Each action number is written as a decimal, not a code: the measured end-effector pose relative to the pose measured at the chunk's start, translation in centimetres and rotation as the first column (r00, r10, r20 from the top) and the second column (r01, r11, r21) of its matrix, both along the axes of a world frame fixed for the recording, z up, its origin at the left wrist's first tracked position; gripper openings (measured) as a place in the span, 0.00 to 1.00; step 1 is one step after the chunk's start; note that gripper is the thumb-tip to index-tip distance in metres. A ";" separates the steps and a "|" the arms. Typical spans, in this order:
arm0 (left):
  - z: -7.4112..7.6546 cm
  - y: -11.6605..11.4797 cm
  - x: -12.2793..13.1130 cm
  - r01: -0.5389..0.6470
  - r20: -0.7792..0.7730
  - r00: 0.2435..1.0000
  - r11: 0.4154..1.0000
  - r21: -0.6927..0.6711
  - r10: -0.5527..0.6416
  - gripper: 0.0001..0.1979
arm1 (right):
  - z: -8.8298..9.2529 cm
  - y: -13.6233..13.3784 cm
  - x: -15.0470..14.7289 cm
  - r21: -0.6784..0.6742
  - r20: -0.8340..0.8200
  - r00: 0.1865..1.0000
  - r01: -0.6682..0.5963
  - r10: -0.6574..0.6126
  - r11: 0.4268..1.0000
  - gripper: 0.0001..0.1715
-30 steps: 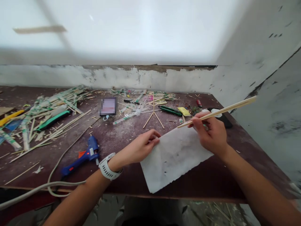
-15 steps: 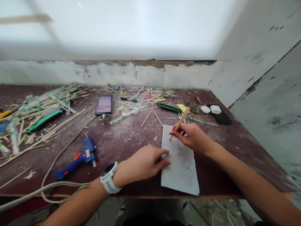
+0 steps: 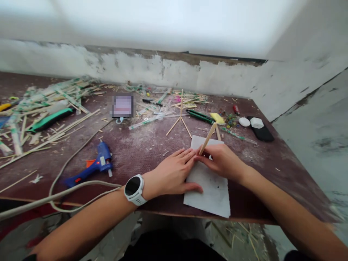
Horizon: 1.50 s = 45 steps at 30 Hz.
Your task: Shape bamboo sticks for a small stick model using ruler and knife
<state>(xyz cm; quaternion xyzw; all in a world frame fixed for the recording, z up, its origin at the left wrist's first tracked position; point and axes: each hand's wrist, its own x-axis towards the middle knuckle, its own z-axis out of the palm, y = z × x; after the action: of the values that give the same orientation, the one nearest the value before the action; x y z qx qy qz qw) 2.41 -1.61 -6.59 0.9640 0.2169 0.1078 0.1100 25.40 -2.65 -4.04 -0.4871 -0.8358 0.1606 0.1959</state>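
Observation:
My left hand point(image 3: 176, 172), with a white watch point(image 3: 134, 189) on the wrist, lies flat on a sheet of white paper point(image 3: 210, 197), fingers stretched out and thumb apart. My right hand point(image 3: 225, 161) pinches wooden sticks point(image 3: 208, 139) over the upper part of the sheet. They meet at the top and spread downward; their lower ends are partly hidden by my fingers. The fingertips of both hands are close together. Beyond the paper stands a small three-legged frame of thin sticks point(image 3: 181, 117).
A blue glue gun point(image 3: 102, 159) with a lit red light lies left, its cable point(image 3: 58, 177) looping past my left forearm. Farther left are a green-handled tool point(image 3: 51, 119) and piled sticks point(image 3: 67, 92). A green cutter point(image 3: 199, 115), yellow packet point(image 3: 217, 118) and black pouch point(image 3: 262, 132) lie behind.
My left hand has moved forward and flattened on the paper, near my right fingers. My right hand has lowered the sticks and turned them more upright. The view has shifted slightly.

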 end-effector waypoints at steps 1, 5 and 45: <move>0.0 0.0 0.0 -0.001 0.006 1.000 1.000 -0.001 0.001 0.49 | 0.0 0.0 0.0 -0.013 -0.003 1.000 -0.024 0.024 1.000 0.06; 0.2 -0.2 0.1 -0.015 -0.014 1.000 1.000 -0.005 0.015 0.51 | -0.3 1.1 0.8 0.030 -0.016 1.000 0.017 -0.017 0.999 0.06; -3.4 -11.3 5.1 -0.442 0.139 0.896 0.873 0.208 0.421 0.43 | -1.4 0.2 0.3 0.073 -0.101 0.995 -0.008 0.015 0.997 0.10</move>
<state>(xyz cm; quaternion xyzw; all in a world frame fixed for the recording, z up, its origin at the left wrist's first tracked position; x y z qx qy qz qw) 7.49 -12.94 -9.97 0.8914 0.4074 0.1973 -0.0216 25.74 -2.46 -5.40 -0.4659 -0.8330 0.1555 0.2546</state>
